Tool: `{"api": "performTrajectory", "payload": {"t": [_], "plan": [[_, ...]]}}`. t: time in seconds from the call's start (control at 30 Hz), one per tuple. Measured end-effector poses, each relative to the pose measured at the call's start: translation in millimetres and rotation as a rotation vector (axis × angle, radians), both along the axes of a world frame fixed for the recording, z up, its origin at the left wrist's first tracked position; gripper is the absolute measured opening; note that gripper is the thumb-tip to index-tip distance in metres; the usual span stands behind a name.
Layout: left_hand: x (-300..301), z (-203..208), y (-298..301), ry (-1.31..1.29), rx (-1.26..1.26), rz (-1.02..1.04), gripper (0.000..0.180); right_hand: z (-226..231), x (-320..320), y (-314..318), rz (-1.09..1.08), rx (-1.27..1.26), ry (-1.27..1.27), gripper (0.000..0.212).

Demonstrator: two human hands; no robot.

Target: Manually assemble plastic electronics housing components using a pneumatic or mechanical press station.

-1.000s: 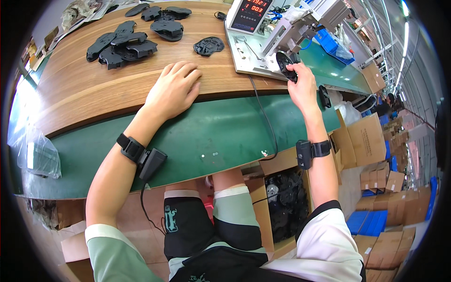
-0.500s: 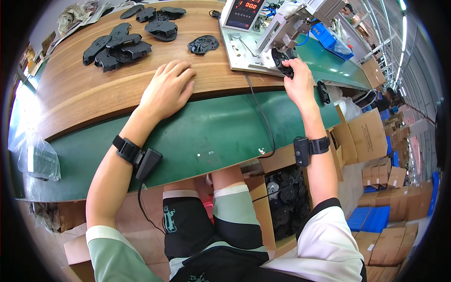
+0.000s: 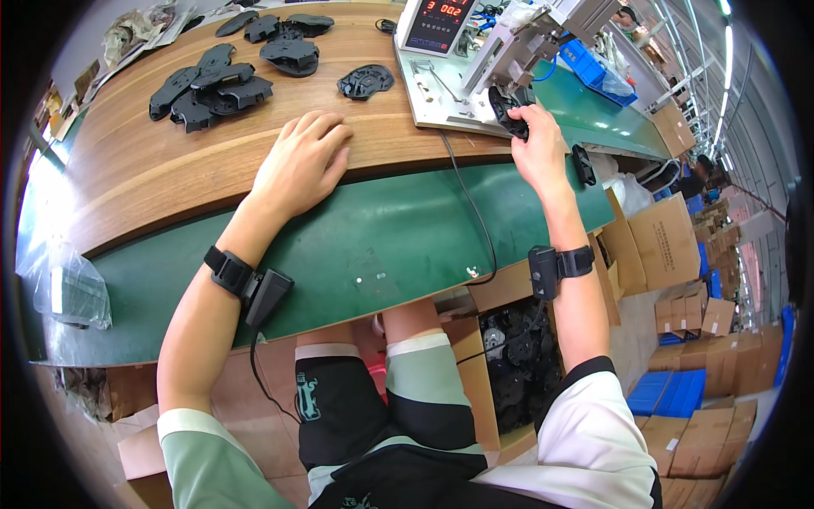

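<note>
"Where was the black part (image 3: 506, 114)?"

"At the near side of the machine (image 3: 497, 61), tilted. The right hand (image 3: 538, 142) pinched it along one edge, perhaps to steady it there."

"And the left hand (image 3: 303, 161)?"

"Palm down on the wooden board (image 3: 203, 161) over the green counter (image 3: 365, 229), fingers loosely spread, with nothing visible in its grip. I'd guess it was only leaning."

"Why was the pile (image 3: 222, 89) over to the left?"

"Probably to leave room beside the machine. A single shell (image 3: 365, 82) lay nearer to it."

"Any containers?"

"A carton (image 3: 475, 373) below the counter's edge held many dark pieces (image 3: 515, 373). Beyond the machine, a blue bin (image 3: 583, 75) had clear plastic (image 3: 616, 76) in it. A clear bag (image 3: 72, 293) lay at the counter's left end; I couldn't tell what it held."
</note>
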State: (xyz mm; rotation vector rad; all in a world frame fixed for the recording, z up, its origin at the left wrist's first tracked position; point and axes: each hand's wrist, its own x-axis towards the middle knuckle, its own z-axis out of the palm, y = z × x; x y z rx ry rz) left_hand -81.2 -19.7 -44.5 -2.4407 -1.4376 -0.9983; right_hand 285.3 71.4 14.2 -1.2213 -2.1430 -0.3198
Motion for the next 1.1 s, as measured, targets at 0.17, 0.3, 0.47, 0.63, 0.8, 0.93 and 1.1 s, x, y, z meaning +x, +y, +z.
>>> {"api": "performTrajectory", "payload": {"t": [0.17,0.3,0.47,0.63,0.8,0.93,1.1], "plan": [[-4.4,1.6,-1.0,0.01,-0.046,0.013,0.027,-1.3,-2.0,2.0,0.015,-0.001,0.015,0.033],[4.9,0.3,3.5,0.033,-0.032,0.096,0.037,-2.3,7.7,3.9,0.003,0.01,0.024,0.033],[8.1,-4.0,14.0,-0.011,-0.134,0.183,0.058,-7.9,10.7,8.1,-0.005,-0.006,0.039,0.032],[7.7,-2.6,43.5,0.053,-0.178,0.193,0.073,-5.6,-1.2,3.1,-0.007,-0.004,0.073,0.033],[18.5,2.3,34.6,0.063,-0.139,0.171,0.065,-7.6,2.6,3.3,-0.024,0.007,0.083,0.032],[15.9,13.9,21.8,-0.145,-0.303,0.082,0.054,-7.1,-0.1,2.9,-0.013,0.039,0.078,0.031],[19.5,7.2,17.3,-0.003,-0.048,0.037,0.054,-5.3,-3.7,2.5,-0.039,0.025,0.056,0.03]]}}
